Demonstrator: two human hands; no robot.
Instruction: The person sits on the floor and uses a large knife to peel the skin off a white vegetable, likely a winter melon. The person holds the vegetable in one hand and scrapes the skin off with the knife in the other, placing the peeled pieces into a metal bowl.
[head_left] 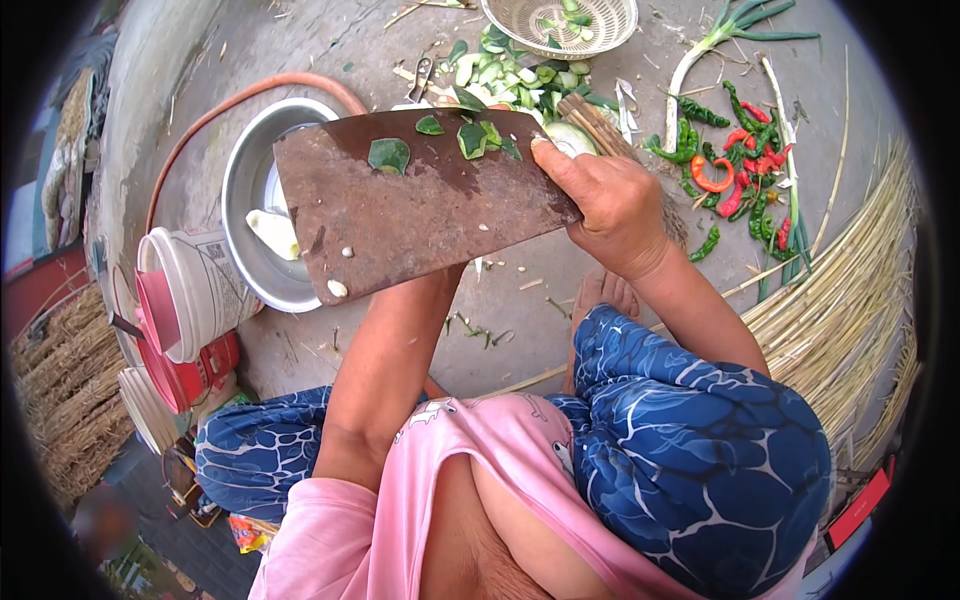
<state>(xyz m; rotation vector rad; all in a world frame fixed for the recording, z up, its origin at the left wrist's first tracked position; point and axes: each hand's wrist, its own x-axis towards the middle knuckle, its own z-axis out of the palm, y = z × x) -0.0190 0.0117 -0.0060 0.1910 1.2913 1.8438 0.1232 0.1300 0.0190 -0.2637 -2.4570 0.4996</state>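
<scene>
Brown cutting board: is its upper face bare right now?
No, green vegetable pieces lie on the brown cutting board, whose right end the right hand grips.

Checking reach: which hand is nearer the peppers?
Right: the right hand, gripping the brown board, is left of the peppers; the left hand, hidden behind the board, is farther left.

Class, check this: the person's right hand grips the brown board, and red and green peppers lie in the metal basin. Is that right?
Not quite: the peppers lie on the ground, not in the metal basin, as the head view shows. The right hand does grip the brown board.
</scene>
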